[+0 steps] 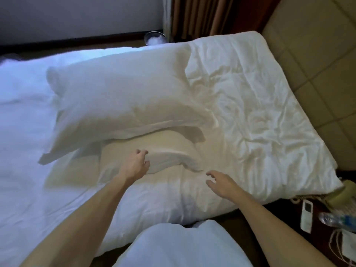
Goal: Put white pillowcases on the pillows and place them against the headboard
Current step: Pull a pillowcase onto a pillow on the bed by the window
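Note:
A large pillow in a white pillowcase (123, 105) lies across the bed, its edges blurred and its open end toward the lower left. It overlaps a smaller cream-white pillow (169, 151) underneath. My left hand (137, 163) hovers at that smaller pillow's near edge with fingers loosely curled, holding nothing. My right hand (221, 183) is spread open just above the wrinkled white sheet (260, 112), apart from both pillows. The padded beige headboard (312, 54) runs along the right side.
A dark nightstand (317, 236) at the lower right carries a white remote (306, 215), a water bottle (335, 219) and a phone. Brown curtains (208, 14) hang at the back. A bulk of white fabric (183, 245) fills the bottom centre.

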Tool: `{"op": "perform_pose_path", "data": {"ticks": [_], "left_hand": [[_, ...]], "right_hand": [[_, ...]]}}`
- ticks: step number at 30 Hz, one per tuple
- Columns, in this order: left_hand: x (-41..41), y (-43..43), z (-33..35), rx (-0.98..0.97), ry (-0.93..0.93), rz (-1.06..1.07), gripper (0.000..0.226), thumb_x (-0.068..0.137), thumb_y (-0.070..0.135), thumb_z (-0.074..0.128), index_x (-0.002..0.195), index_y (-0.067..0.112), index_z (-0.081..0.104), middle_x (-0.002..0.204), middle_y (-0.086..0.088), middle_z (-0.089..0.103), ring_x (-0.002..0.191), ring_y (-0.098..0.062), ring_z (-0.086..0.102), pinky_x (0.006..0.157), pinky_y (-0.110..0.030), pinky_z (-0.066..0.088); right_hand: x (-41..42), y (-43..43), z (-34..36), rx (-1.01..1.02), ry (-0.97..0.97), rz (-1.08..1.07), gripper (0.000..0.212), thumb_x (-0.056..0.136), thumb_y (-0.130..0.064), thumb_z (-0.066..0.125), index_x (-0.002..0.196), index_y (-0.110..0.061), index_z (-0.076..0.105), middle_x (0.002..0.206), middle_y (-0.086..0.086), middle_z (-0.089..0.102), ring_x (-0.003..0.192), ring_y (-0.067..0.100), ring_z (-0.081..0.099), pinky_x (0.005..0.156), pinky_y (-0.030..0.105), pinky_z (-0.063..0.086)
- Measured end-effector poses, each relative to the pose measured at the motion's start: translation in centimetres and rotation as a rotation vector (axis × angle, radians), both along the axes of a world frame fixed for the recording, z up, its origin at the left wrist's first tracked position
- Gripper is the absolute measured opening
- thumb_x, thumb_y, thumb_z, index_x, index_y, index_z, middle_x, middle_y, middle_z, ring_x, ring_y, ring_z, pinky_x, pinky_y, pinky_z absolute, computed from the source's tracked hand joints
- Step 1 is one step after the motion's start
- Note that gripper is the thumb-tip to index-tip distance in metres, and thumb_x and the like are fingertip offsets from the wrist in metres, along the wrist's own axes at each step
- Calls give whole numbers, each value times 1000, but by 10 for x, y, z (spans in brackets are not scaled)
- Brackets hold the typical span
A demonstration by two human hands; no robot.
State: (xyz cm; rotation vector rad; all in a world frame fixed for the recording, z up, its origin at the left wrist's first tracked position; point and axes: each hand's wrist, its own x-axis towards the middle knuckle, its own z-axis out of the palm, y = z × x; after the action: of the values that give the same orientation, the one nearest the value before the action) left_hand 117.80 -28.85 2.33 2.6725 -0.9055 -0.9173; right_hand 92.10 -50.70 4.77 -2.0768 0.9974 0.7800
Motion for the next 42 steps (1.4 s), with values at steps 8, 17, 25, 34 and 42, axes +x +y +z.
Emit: {"op": "perform_pose_path", "data": {"ticks": [8,17,25,34,42], "left_hand": [[92,-32,21,17,-339,45,62,83,29,62,140,16,41,150,-20,36,135,-37,37,101,-48,42],[153,-79,-2,92,-383,90,98,76,35,71,155,25,13,164,-16,4,151,-33,7,116,-55,22],[187,-96,-24,211,-321,-1,132,67,53,74,153,25,-22,160,-13,-27,148,-30,-24,112,-71,1],[202,-114,-40,237,-295,-84,143,53,58,78,153,26,-19,163,-13,-15,151,-28,-15,111,-71,-2],[194,-108,-35,318,-482,-189,86,76,2,38,157,6,7,156,-33,17,146,-46,19,109,-69,24]], "right_hand": [[152,-60,9,-166,-148,276,57,95,-33,54,147,-16,39,149,5,44,136,24,41,111,36,35],[283,-110,-1,-450,-353,580,88,74,-21,64,149,-20,19,156,17,23,142,38,24,113,48,33],[351,-111,-29,-401,-148,601,129,70,-31,78,150,-22,-24,158,24,-18,146,48,-11,117,61,10],[364,-132,-52,-593,-87,571,93,63,-41,82,134,-4,36,118,18,55,105,35,55,87,41,44],[359,-128,-46,-574,-82,671,50,49,-27,89,86,-5,64,74,17,66,66,35,64,60,38,52]]}}
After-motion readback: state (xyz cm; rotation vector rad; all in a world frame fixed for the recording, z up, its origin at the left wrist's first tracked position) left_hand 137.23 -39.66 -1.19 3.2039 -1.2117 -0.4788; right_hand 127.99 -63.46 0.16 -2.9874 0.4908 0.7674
